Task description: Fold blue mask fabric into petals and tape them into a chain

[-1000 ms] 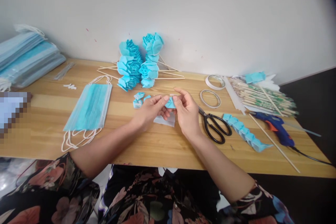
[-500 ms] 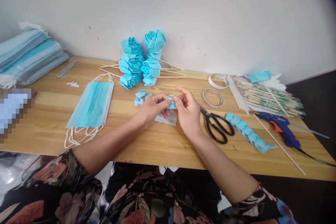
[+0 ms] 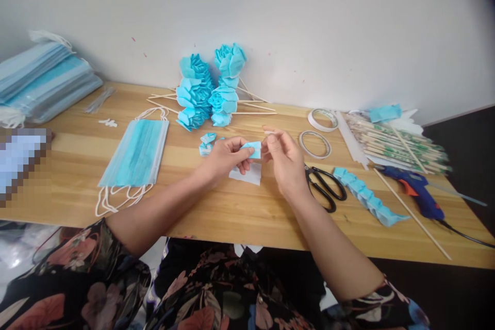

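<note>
My left hand (image 3: 228, 157) is closed, pinching a small folded piece of light blue mask fabric (image 3: 253, 150) between thumb and fingers. Just to its right, my right hand (image 3: 286, 157) has thumb and fingertips drawn together, apart from the piece. A pale sliver shows at those fingertips, too small to make out. Under the hands lies a whitish fabric rectangle (image 3: 249, 173) on the table. Small folded blue pieces (image 3: 208, 139) lie behind my left hand, partly hidden by it. Black-handled scissors (image 3: 327, 188) rest beside my right wrist, their blades mostly covered.
Blue fabric flowers (image 3: 195, 93) on sticks stand by the wall. Face masks (image 3: 135, 152) lie left, with a bagged mask stack (image 3: 46, 80) behind. Tape rolls (image 3: 315, 144), a folded blue strip (image 3: 365, 196), wooden sticks (image 3: 398, 144) and a corded glue gun (image 3: 421, 196) occupy the right.
My right hand has let go of the blue piece and moved a little to the right. More of the piece now shows, still in my left hand.
</note>
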Demonstrator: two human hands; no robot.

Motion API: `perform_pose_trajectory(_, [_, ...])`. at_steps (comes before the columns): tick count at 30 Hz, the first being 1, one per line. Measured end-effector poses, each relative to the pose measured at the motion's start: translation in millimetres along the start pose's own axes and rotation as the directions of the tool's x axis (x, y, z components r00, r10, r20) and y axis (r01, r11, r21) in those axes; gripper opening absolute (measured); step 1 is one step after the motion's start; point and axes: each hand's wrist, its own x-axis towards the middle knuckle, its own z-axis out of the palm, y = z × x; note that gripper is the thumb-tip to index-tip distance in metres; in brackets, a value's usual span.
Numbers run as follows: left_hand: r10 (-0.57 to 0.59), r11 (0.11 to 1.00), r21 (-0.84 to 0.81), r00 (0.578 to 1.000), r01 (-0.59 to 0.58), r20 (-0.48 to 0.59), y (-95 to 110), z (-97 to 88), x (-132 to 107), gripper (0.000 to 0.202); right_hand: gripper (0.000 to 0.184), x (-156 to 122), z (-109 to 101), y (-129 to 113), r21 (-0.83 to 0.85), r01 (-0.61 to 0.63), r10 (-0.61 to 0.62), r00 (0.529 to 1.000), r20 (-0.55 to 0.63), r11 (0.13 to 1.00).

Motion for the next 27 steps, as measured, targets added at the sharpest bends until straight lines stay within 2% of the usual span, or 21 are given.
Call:
perform_pose_trajectory(5, [-0.020, 1.000, -0.007, 0.999, 0.020, -0.029, -0.7, -1.2, 2.3, 0.017, 0.020, 4.2, -11.4, 1.7, -0.067, 0.042, -0.044, 0.998, -0.042, 0.997])
perform_pose_trajectory(9, [-0.032, 0.999, -0.016, 0.998, 0.031, -0.054, 0.0, -0.5, 1.8, 0.016, 0.014, 1.7, -10.0, 2.6, -0.129, 0.071, -0.080, 0.995, -0.064, 0.989])
perform_pose_trajectory(12, [-0.043, 0.999, -0.028, 0.997, 0.041, -0.062, 1.8, 0.2, 0.6, 0.016, 0.012, -1.2, -7.9, -1.2, -0.226, 0.133, -0.152, 0.986, -0.073, 0.965])
perform_pose_trajectory(15, [-0.052, 0.998, -0.040, 0.996, 0.050, -0.070, 3.7, 1.0, -0.6, 0.017, 0.008, -4.1, -7.4, -6.8, -0.379, 0.276, -0.304, 0.953, -0.017, 0.884])
perform_pose_trajectory(20, [-0.053, 0.998, -0.038, 0.996, 0.050, -0.071, 5.6, 1.6, -1.8, 0.016, 0.010, -6.1, -8.4, -9.1, -0.543, 0.525, -0.539, 0.829, 0.150, 0.656])
perform_pose_trajectory(23, [-0.042, 0.998, -0.038, 0.997, 0.040, -0.061, 5.8, 1.1, -2.0, 0.016, 0.013, -5.4, -9.1, -6.6, -0.573, 0.587, -0.592, 0.779, 0.206, 0.572])
perform_pose_trajectory(27, [-0.029, 0.999, -0.040, 0.998, 0.027, -0.048, 4.2, 0.2, -1.9, 0.014, 0.016, -4.9, -8.9, -6.9, -0.612, 0.600, -0.604, 0.761, 0.236, 0.515])
